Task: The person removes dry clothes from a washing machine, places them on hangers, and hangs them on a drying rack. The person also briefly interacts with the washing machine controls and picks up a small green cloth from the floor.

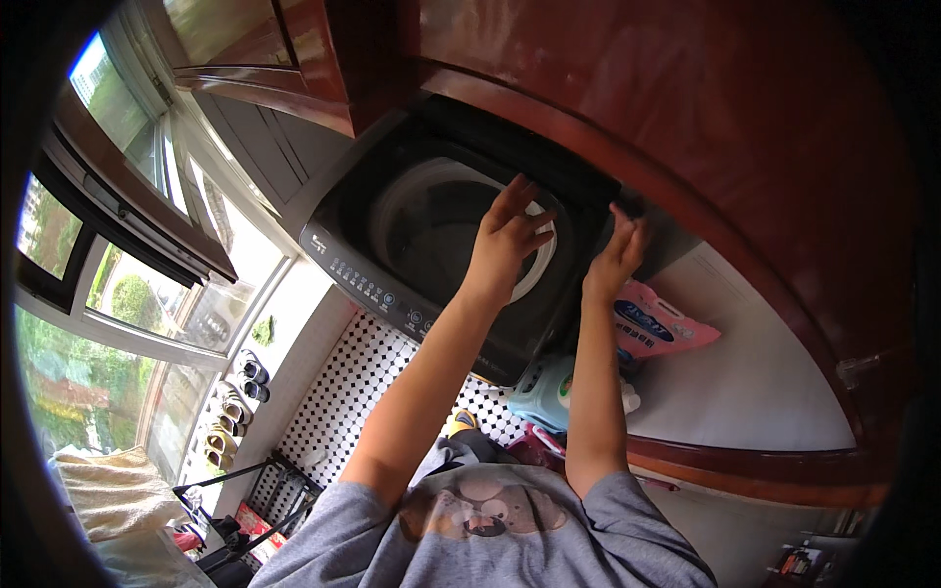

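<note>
A black top-loading washing machine (441,250) stands before me, its round drum opening (434,213) ringed in white. Whether clear glass covers the drum, I cannot tell. My left hand (509,237) is over the right part of the opening, fingers spread and nothing in them. Just past the machine's right side is my right hand (616,253), its blurred fingers raised and apart with no object visible in them. A pink detergent bag (662,323) lies beside my right wrist. Touch buttons (360,279) line the machine's near-left edge.
Glossy red-brown wooden cabinets (698,132) overhang the far side. A light-blue jug (540,393) is partly hidden by my right forearm. Several shoes (235,411) line the window sill at left. A black metal rack (242,507) stands on the tiled floor (331,389).
</note>
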`<action>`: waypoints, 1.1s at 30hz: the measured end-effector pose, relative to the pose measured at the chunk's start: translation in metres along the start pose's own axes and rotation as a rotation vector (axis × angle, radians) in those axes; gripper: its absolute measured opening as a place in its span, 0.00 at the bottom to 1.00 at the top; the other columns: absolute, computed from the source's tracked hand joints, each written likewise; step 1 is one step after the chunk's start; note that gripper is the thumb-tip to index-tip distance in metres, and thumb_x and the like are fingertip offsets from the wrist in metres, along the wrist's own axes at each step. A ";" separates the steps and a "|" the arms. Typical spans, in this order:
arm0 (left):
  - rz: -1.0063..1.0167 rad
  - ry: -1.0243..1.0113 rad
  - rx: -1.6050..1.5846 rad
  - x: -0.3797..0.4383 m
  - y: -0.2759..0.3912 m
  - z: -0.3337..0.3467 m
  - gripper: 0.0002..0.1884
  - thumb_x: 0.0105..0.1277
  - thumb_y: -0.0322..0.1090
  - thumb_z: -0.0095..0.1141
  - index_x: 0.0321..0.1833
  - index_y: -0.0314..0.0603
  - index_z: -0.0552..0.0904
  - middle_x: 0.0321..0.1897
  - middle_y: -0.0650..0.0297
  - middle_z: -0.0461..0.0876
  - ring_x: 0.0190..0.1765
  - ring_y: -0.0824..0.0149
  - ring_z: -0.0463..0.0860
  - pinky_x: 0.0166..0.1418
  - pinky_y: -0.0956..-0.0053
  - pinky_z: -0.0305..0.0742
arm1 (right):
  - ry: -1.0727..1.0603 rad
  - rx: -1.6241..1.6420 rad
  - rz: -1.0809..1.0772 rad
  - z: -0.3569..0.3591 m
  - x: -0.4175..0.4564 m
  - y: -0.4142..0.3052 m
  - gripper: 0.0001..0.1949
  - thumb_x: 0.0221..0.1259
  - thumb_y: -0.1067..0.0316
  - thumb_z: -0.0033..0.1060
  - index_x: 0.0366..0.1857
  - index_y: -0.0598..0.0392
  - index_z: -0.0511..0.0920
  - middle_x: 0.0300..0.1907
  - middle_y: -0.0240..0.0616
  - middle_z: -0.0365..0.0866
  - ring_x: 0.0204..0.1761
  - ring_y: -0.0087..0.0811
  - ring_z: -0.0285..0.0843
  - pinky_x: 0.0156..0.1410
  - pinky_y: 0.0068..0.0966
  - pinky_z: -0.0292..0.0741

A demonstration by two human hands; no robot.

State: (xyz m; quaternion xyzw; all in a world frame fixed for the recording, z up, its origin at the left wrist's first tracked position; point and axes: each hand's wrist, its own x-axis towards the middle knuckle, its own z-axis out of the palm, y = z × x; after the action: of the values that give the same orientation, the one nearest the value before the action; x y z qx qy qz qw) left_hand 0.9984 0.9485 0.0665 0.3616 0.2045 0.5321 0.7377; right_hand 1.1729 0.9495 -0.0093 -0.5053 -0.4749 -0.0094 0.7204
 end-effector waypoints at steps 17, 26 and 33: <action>-0.517 0.372 -0.100 -0.091 -0.075 -0.118 0.14 0.55 0.16 0.42 0.45 0.29 0.70 0.41 0.50 0.74 0.44 0.57 0.78 0.50 0.66 0.79 | -0.239 0.170 1.094 -0.050 -0.168 -0.071 0.26 0.50 0.77 0.46 0.59 0.58 0.66 0.43 0.33 0.72 0.39 0.22 0.72 0.49 0.20 0.71; -0.637 0.210 0.163 -0.096 -0.070 -0.135 0.09 0.61 0.22 0.44 0.43 0.24 0.68 0.37 0.46 0.78 0.38 0.53 0.83 0.43 0.68 0.82 | -0.191 -0.038 1.128 -0.054 -0.184 -0.061 0.26 0.50 0.73 0.51 0.59 0.56 0.68 0.48 0.32 0.67 0.44 0.23 0.65 0.48 0.19 0.65; -0.711 0.066 0.462 -0.099 -0.075 -0.149 0.19 0.62 0.29 0.44 0.53 0.23 0.65 0.33 0.49 0.82 0.31 0.58 0.84 0.35 0.70 0.82 | -0.227 -0.214 1.013 -0.048 -0.199 -0.052 0.27 0.48 0.75 0.50 0.58 0.53 0.69 0.50 0.37 0.62 0.45 0.27 0.64 0.52 0.20 0.65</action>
State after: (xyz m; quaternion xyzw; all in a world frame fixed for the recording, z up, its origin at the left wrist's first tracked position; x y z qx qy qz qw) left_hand 0.9091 0.8908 -0.0954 0.4069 0.4539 0.1963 0.7680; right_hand 1.0703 0.7958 -0.1117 -0.7401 -0.2429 0.3460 0.5230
